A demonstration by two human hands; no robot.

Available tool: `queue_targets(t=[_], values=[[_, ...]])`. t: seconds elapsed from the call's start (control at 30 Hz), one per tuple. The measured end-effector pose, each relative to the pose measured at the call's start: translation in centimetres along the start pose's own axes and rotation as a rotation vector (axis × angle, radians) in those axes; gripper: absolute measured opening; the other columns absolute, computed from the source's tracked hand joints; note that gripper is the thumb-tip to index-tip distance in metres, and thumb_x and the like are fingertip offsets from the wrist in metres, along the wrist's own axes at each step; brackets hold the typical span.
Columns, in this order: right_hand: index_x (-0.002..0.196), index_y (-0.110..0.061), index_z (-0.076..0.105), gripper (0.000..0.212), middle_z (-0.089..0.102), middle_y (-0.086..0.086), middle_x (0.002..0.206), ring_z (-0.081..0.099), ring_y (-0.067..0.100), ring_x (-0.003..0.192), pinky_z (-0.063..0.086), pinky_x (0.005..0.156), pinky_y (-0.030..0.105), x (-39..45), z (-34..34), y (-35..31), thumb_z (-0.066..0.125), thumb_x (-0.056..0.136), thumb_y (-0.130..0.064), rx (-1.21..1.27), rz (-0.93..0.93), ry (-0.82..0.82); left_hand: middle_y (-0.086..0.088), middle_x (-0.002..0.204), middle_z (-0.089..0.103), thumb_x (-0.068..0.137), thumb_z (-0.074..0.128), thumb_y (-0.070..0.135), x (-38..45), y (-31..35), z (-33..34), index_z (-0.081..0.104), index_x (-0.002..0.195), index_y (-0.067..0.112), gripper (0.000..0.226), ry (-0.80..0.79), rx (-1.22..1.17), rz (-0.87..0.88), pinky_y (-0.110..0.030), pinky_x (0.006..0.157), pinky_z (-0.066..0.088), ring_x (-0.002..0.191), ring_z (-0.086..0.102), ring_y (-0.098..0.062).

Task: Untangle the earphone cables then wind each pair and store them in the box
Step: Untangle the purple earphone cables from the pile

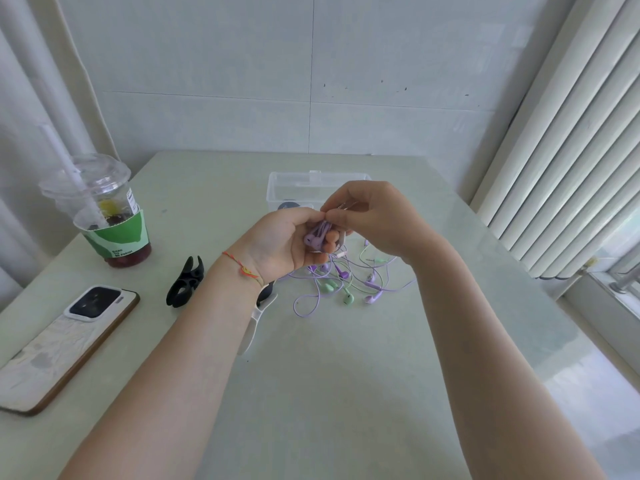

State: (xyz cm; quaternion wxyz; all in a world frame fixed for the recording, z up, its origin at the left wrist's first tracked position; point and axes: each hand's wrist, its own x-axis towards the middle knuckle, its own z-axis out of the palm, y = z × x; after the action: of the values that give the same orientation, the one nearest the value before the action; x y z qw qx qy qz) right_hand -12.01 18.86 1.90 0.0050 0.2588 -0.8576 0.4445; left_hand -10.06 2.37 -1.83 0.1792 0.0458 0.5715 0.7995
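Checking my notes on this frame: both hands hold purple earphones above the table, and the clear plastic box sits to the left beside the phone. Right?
Not quite. The head view shows the clear plastic box straight ahead, behind both hands that hold the purple earphones; the white-cased phone lies left.

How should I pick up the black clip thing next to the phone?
Pinch the black clip across its narrow middle, coming straight down from above. It lies flat on the table, its two prongs pointing away toward the drink cup, with open space on both sides, so fingers probably fit there easily.
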Motion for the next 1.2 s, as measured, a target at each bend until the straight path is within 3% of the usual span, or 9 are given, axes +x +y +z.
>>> queue_targets(t=[0.2, 0.5, 0.67, 0.8, 0.87, 0.93, 1.07, 1.2], values=[[0.091, -0.009, 0.073, 0.007, 0.064, -0.011, 0.062, 0.056, -0.005, 0.053, 0.042, 0.056, 0.007, 0.0, 0.2, 0.1, 0.071, 0.084, -0.008, -0.012, 0.011, 0.013, -0.007, 0.068, 0.058, 0.098, 0.039, 0.012, 0.1, 0.0, 0.1, 0.060, 0.089, 0.004, 0.024, 0.050, -0.010, -0.017, -0.025, 0.051, 0.045, 0.059, 0.056, -0.017], [0.087, -0.014, 0.072, 0.004, 0.058, -0.028, 0.051, 0.054, -0.007, 0.051, 0.038, 0.053, 0.006, 0.4, 0.8, 0.6, 0.071, 0.083, -0.011, -0.078, 0.016, 0.055, -0.003, 0.060, 0.045, 0.098, 0.032, 0.012, 0.3, -0.1, 0.6, 0.048, 0.079, 0.012, 0.025, 0.048, -0.010, -0.056, -0.022, 0.046, 0.035, 0.050, 0.044, -0.014], [0.086, -0.007, 0.072, 0.004, 0.062, -0.016, 0.059, 0.054, -0.006, 0.051, 0.041, 0.055, 0.009, 0.2, 0.6, 0.5, 0.072, 0.082, -0.008, -0.002, 0.025, 0.056, -0.001, 0.057, 0.044, 0.097, 0.034, 0.012, 0.2, -0.2, 0.6, 0.048, 0.077, 0.011, 0.025, 0.027, -0.046, -0.051, -0.022, 0.047, 0.031, 0.050, 0.040, -0.014], [0.084, -0.007, 0.071, 0.004, 0.064, -0.008, 0.063, 0.053, -0.002, 0.050, 0.041, 0.053, 0.011, 0.3, 0.4, 0.7, 0.073, 0.081, -0.008, 0.043, 0.048, 0.083, -0.006, 0.065, 0.051, 0.096, 0.046, 0.010, 0.2, -0.1, 0.2, 0.057, 0.077, 0.006, 0.022, 0.061, -0.026, 0.022, -0.022, 0.048, 0.037, 0.059, 0.049, -0.016], [0.082, -0.007, 0.071, 0.003, 0.064, -0.005, 0.065, 0.053, 0.003, 0.052, 0.044, 0.055, 0.015, 0.4, 0.4, 0.9, 0.073, 0.081, -0.009, 0.050, 0.062, 0.120, -0.005, 0.065, 0.054, 0.094, 0.053, 0.005, 0.3, -0.2, 0.1, 0.058, 0.074, 0.005, 0.021, 0.107, 0.044, 0.095, -0.021, 0.048, 0.041, 0.063, 0.056, -0.016], [0.082, -0.007, 0.071, 0.003, 0.065, -0.003, 0.066, 0.054, 0.005, 0.053, 0.045, 0.056, 0.017, 0.5, 0.5, 1.2, 0.073, 0.081, -0.009, 0.061, 0.079, 0.138, -0.003, 0.066, 0.061, 0.090, 0.059, -0.001, 0.4, -0.5, 0.2, 0.064, 0.085, 0.005, 0.009, 0.178, 0.113, 0.143, -0.019, 0.051, 0.046, 0.061, 0.059, -0.012], [0.082, -0.008, 0.071, 0.002, 0.067, -0.002, 0.068, 0.057, 0.007, 0.056, 0.047, 0.057, 0.018, 0.6, 0.6, 1.4, 0.072, 0.081, -0.008, 0.078, 0.100, 0.147, -0.007, 0.079, 0.067, 0.085, 0.068, 0.001, 0.6, -0.9, 0.0, 0.070, 0.094, 0.007, 0.012, 0.292, 0.212, 0.220, -0.021, 0.056, 0.051, 0.066, 0.060, -0.014], [0.088, -0.009, 0.068, 0.004, 0.071, 0.004, 0.075, 0.061, 0.017, 0.065, 0.049, 0.063, 0.028, 0.7, 0.4, 2.1, 0.070, 0.084, -0.008, 0.099, 0.157, 0.039, -0.001, 0.072, 0.068, 0.087, 0.067, 0.003, 0.6, -0.9, 0.1, 0.070, 0.093, 0.007, 0.008, 0.312, 0.322, 0.250, -0.021, 0.054, 0.050, 0.066, 0.060, -0.015]])
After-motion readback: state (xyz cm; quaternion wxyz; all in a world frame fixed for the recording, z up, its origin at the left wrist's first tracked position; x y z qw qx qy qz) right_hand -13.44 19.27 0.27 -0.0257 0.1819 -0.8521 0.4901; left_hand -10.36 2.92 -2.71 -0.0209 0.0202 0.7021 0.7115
